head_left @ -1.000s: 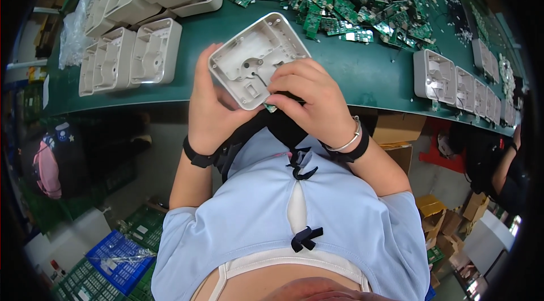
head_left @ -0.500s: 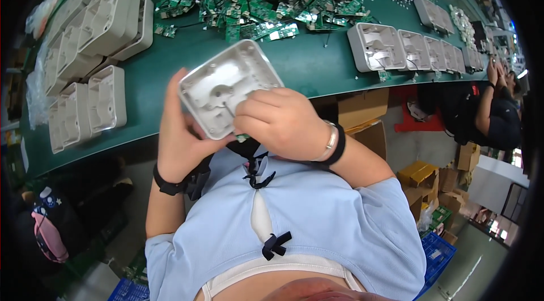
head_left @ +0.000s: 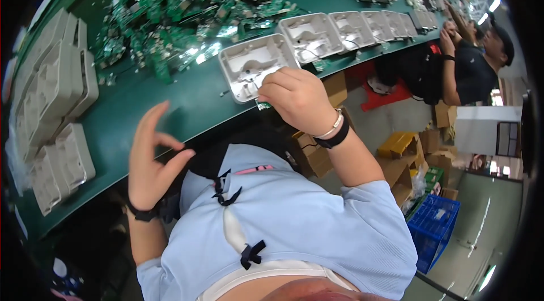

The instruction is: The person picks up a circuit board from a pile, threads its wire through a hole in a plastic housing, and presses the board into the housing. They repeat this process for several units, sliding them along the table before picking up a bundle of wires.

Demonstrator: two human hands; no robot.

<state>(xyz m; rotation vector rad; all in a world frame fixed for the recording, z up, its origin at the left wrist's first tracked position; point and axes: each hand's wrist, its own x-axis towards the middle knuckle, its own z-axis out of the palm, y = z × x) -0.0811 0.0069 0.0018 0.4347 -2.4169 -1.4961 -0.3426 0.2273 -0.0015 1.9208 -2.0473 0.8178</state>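
A white square plastic housing (head_left: 245, 57) rests on the bench at the near end of a row of similar housings. My right hand (head_left: 297, 100) is closed on its near right edge, fingertips partly hidden. Beneath those fingers, a small green circuit board (head_left: 263, 105) hangs at the housing's near edge. A dark wire shows inside the housing by my fingers. My left hand (head_left: 153, 159) is open and holds nothing, thumb and fingers apart, over the bench's near edge, left of the housing.
More housings (head_left: 311, 37) run in a row to the right. A large pile of green circuit boards (head_left: 181, 12) covers the back of the green bench (head_left: 113, 125). Stacked housings (head_left: 56, 85) stand at left. Another person (head_left: 476, 68) sits far right; cartons and a blue crate (head_left: 433, 224) are below.
The housing went from between both hands to the bench, at the end of the row. My left hand let go and moved down and left. My view swung to the right.
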